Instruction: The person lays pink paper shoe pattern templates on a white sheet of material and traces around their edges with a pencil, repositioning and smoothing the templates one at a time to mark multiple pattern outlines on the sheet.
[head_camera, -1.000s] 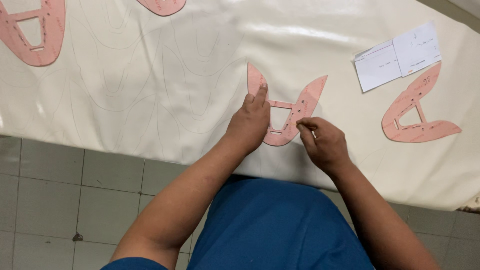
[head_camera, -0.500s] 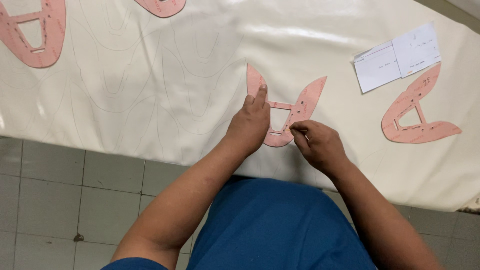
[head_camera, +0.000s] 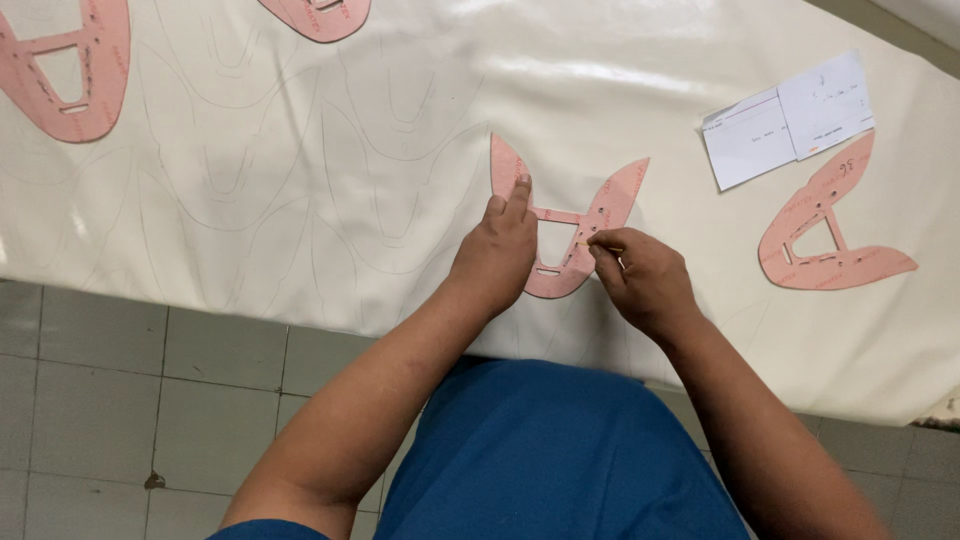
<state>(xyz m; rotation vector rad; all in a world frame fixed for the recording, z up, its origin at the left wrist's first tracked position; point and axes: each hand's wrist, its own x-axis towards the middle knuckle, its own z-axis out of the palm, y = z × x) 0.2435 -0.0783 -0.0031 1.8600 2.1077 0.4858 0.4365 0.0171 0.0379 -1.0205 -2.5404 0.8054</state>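
Note:
A pink U-shaped pattern template (head_camera: 600, 210) with slots and small holes lies flat on a cream sheet of material (head_camera: 300, 150) marked with traced outlines. My left hand (head_camera: 497, 252) presses down on the template's left arm, fingers spread over it. My right hand (head_camera: 640, 282) pinches a thin pencil-like marker (head_camera: 600, 243), its tip at the template's right arm near the bottom curve.
Another pink template (head_camera: 825, 228) lies to the right, below a white paper slip (head_camera: 790, 120). Two more pink templates sit at the top left (head_camera: 70, 60) and top centre (head_camera: 318, 15). Grey tiled floor (head_camera: 120, 400) lies below the sheet's edge.
My right hand has shifted slightly up along the template's right arm with the marker. My left hand stays pressed in place.

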